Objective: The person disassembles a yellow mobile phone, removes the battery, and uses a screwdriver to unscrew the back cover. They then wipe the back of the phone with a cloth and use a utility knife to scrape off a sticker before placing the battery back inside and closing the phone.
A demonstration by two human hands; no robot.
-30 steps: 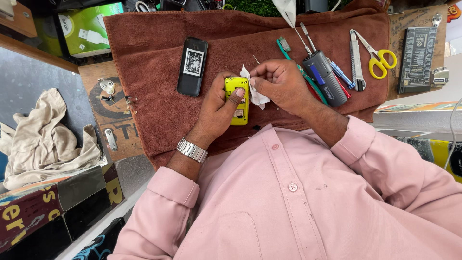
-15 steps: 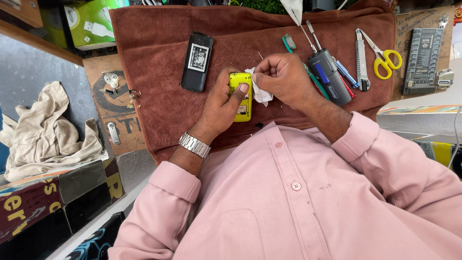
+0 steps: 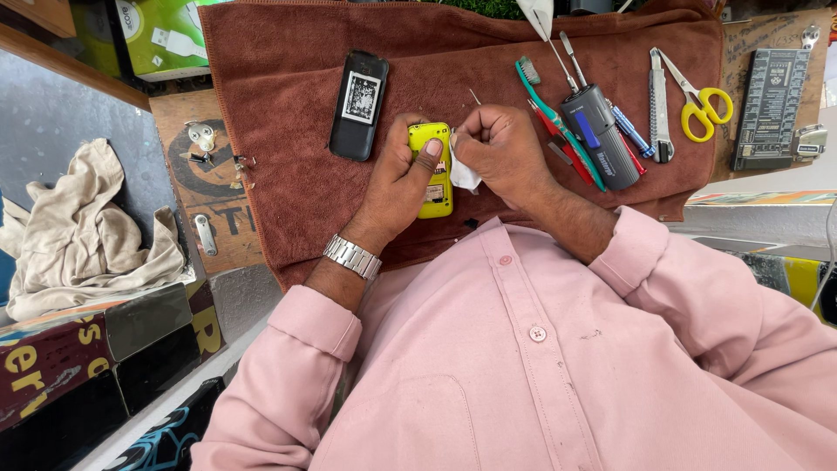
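— Looking down from the head camera, what do your hands have?

— My left hand [image 3: 397,183] is wrapped around a small yellow phone [image 3: 432,170], thumb pressed on its upper edge, holding it flat on the brown towel [image 3: 288,174]. My right hand [image 3: 501,153] is closed tight, pinching a bit of white tissue [image 3: 464,177] against the phone's right side.

— Where does the phone lie?

— Near the middle of the towel, just in front of my chest, between both hands.

— And around them?

— A black phone [image 3: 358,105] lies face down just left of my left hand. To the right of my right hand sit a green toothbrush [image 3: 545,100], a dark grey electric screwdriver [image 3: 597,131], a utility knife [image 3: 660,109] and yellow-handled scissors [image 3: 702,105]. A crumpled beige cloth [image 3: 78,227] lies well apart, off the towel to the left.
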